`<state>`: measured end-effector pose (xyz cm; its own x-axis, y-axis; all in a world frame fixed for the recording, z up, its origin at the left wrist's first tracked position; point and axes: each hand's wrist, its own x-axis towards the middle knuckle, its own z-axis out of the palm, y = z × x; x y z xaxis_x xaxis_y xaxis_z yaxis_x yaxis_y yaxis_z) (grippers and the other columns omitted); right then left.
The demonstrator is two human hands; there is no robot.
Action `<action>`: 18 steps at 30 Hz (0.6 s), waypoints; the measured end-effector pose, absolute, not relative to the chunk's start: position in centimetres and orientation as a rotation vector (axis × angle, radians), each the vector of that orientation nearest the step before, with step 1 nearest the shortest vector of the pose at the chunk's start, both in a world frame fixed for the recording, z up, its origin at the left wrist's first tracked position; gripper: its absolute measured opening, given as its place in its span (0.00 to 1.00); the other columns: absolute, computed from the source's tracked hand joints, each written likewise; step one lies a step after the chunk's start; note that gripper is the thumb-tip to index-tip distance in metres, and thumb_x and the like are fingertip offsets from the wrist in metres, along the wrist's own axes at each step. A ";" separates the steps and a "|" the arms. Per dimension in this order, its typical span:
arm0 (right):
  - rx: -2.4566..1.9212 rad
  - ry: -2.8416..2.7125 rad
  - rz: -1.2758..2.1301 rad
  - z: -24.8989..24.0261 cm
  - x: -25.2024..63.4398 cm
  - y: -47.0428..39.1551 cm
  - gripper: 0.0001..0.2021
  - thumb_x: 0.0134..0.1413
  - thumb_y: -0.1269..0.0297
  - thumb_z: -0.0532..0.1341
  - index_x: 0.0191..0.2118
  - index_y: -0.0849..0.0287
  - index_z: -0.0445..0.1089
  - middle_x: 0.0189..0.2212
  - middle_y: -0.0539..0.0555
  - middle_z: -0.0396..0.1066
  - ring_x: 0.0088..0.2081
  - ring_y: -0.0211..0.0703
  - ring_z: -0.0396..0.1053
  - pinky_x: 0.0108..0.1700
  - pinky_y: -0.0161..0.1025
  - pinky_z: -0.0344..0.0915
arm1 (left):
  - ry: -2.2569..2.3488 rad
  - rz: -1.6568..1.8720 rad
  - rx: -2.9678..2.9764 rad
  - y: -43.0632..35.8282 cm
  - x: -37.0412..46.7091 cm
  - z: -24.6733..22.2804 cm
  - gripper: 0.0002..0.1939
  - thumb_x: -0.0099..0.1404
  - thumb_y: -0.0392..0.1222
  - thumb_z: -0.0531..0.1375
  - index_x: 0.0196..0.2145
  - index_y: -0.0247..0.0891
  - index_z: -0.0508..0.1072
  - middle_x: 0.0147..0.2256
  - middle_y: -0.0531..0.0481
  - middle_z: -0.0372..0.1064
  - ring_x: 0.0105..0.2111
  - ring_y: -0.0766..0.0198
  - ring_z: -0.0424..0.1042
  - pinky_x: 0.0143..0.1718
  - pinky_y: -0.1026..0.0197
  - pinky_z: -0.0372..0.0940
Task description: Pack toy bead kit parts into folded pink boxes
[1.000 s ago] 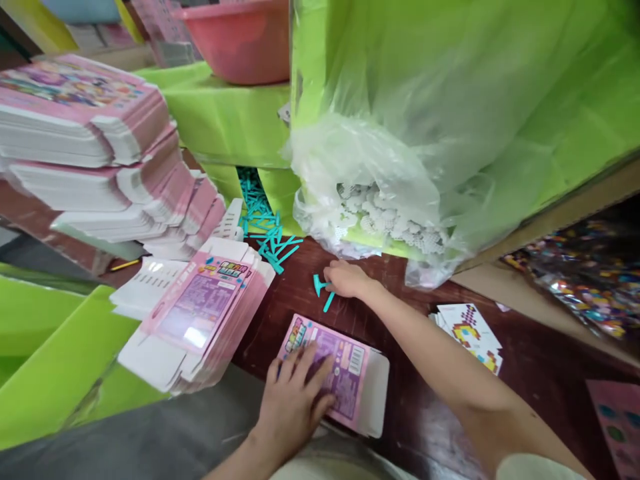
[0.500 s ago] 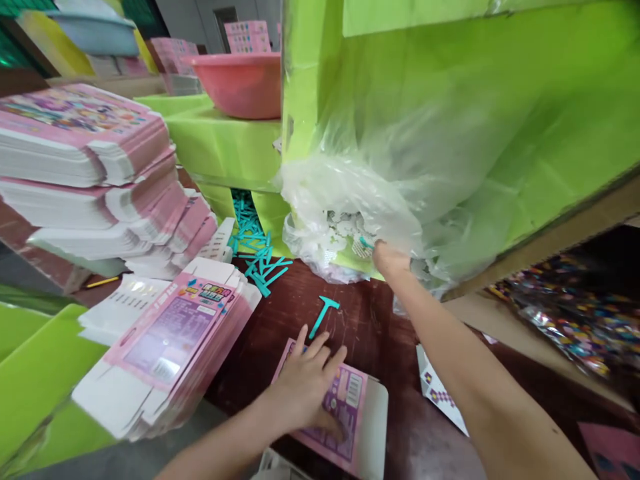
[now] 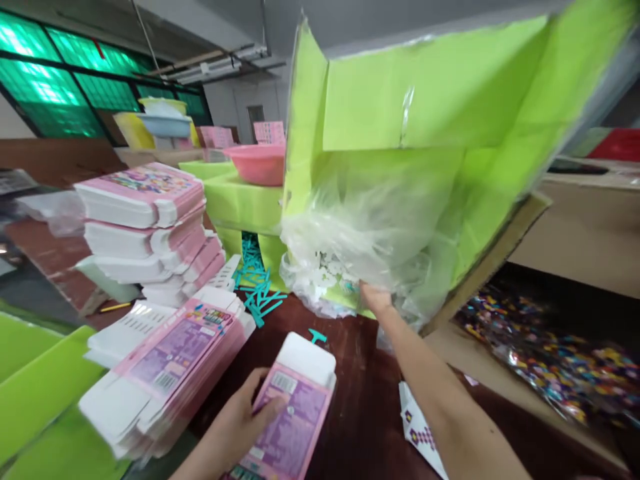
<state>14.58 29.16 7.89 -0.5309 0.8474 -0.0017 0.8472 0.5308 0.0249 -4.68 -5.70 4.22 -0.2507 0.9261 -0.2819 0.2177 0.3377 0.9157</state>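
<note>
My left hand [image 3: 245,423] grips a pink and purple carton [image 3: 295,417] by its side, thumb across the printed face with the barcode. The carton is tilted up, its white flap end pointing away. My right hand [image 3: 376,298] is closed at the mouth of a clear plastic bag [image 3: 345,230]. A bit of teal plastic [image 3: 350,286] shows at its fingertips; its full shape is hidden. White pieces [image 3: 327,270] lie in the bag opening. Beyond the carton, a small teal toy hammer [image 3: 317,336] rests on the dark table [image 3: 357,373].
A tall green box [image 3: 390,107] holds the bag. Teal sticks [image 3: 257,290] spill from a slot in another green box [image 3: 220,207]. Stacked pink cartons [image 3: 143,213] and flattened ones [image 3: 170,360] stand left. Colourful packets [image 3: 545,353] fill a carton at right.
My left hand has gone from lying on the flat carton to gripping it, turned and raised. My right hand stays at the bag opening. The view has tilted upward.
</note>
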 end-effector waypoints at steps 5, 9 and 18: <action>1.678 2.722 -0.060 8.6 19.4 24.6 0.17 0.74 0.59 0.59 0.61 0.58 0.74 0.46 0.61 0.81 0.46 0.54 0.79 0.49 0.49 0.75 | 1.629 1.225 0.861 -3.8 -3.8 5.0 0.28 0.61 0.56 0.73 0.52 0.37 0.77 0.48 0.42 0.82 0.45 0.50 0.79 0.46 0.54 0.74; 1.978 3.019 -0.740 9.2 24.5 17.6 0.19 0.73 0.48 0.58 0.50 0.57 0.78 0.38 0.55 0.81 0.39 0.49 0.79 0.41 0.42 0.72 | 1.476 1.200 0.960 -1.8 -2.1 5.0 0.26 0.60 0.51 0.75 0.52 0.37 0.79 0.47 0.43 0.82 0.46 0.53 0.79 0.50 0.55 0.73; 1.873 3.028 -0.502 12.4 28.9 11.3 0.31 0.61 0.28 0.61 0.51 0.52 0.78 0.34 0.54 0.81 0.30 0.48 0.75 0.32 0.39 0.62 | 1.050 1.110 1.001 -0.6 2.8 4.7 0.30 0.60 0.48 0.77 0.55 0.36 0.77 0.48 0.43 0.81 0.46 0.56 0.79 0.50 0.56 0.74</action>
<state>28.95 11.26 12.35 -0.3837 0.8941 0.2309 0.7718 0.4478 -0.4515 2.75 -0.62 4.70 0.1236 0.9825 -0.1390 -0.1936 0.1613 0.9677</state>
